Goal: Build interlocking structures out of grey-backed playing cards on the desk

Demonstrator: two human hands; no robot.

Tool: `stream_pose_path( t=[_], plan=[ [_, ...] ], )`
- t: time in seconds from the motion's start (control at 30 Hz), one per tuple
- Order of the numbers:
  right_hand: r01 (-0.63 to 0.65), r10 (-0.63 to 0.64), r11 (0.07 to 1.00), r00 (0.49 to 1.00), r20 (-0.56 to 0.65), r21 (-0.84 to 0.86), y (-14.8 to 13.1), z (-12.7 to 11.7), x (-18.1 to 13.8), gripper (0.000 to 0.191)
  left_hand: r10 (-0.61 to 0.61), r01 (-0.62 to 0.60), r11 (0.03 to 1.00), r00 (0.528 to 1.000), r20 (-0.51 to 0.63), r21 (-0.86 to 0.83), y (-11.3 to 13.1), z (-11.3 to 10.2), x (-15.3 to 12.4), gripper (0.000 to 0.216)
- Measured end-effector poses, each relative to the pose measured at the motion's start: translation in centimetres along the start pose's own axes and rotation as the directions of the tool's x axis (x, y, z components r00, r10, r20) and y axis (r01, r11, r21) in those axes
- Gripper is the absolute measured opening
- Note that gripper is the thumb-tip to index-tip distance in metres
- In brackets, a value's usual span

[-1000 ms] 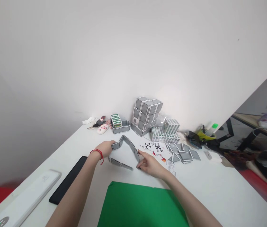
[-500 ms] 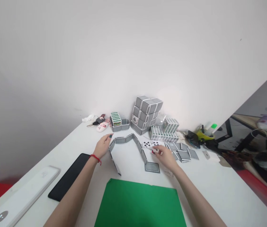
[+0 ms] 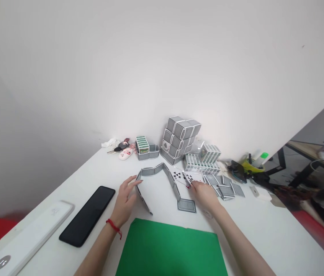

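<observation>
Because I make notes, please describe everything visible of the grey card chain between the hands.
The chain has grey, white-edged panels, apparently playing cards, joined, mostly standing on edge on the table. It forms a bent outline, open toward the green sheet. One panel lies flat at its right end. The left hand seems to touch its left side.

White table (image 3: 101,170) across lower half of frame. Lower left: white device (image 3: 32,234), black phone (image 3: 87,216). Bottom centre: green sheet (image 3: 170,249). Middle: bent card strip (image 3: 150,171) standing on edge, face-down card (image 3: 187,206) flat at its near right end. Right of strip: face-up cards (image 3: 177,175), then spread of grey-backed cards (image 3: 225,190). Behind strip: card tower (image 3: 179,140); card tray (image 3: 148,156) to its left, patterned block (image 3: 198,165) to its right. Left of tray: keys (image 3: 123,145), tissue (image 3: 109,143).
</observation>
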State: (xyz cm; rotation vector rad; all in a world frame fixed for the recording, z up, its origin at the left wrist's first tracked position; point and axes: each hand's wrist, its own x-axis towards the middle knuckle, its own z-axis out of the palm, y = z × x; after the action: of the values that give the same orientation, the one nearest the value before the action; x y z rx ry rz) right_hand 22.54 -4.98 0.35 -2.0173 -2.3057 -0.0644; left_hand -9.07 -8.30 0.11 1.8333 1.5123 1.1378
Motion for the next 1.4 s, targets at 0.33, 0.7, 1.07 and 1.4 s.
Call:
stream_pose_path(
  t=[0.33, 0.7, 1.07, 1.4],
  plan=[
    [-0.070, 0.111, 0.982, 0.966, -0.235, 0.178, 1.0, 0.8, -1.1, 0.025, 0.304, -0.381, 0.891, 0.904, 0.301, 0.247, 0.5, 0.2, -0.8, 0.019],
    [0.164, -0.014, 0.626, 0.980, -0.199, 0.762, -3.3, -2.6, -4.4, 0.032, 0.312, -0.350, 0.912, 0.931, 0.189, 0.215, -0.9, 1.3, 1.2, 0.020],
    [0.261, -0.157, 0.571, 0.965, -0.209, 0.779, -5.8, -1.0, -5.1, 0.024, 0.316, -0.343, 0.920, 0.935, 0.160, 0.189, -0.9, 1.5, 1.1, 0.019],
    [0.388, -0.268, 0.683, 0.921, -0.281, 0.619, -6.1, -0.2, -5.1, 0.026, 0.315, -0.345, 0.918, 0.934, 0.169, 0.196, -1.2, 1.6, 1.2, 0.019]
  ],
)
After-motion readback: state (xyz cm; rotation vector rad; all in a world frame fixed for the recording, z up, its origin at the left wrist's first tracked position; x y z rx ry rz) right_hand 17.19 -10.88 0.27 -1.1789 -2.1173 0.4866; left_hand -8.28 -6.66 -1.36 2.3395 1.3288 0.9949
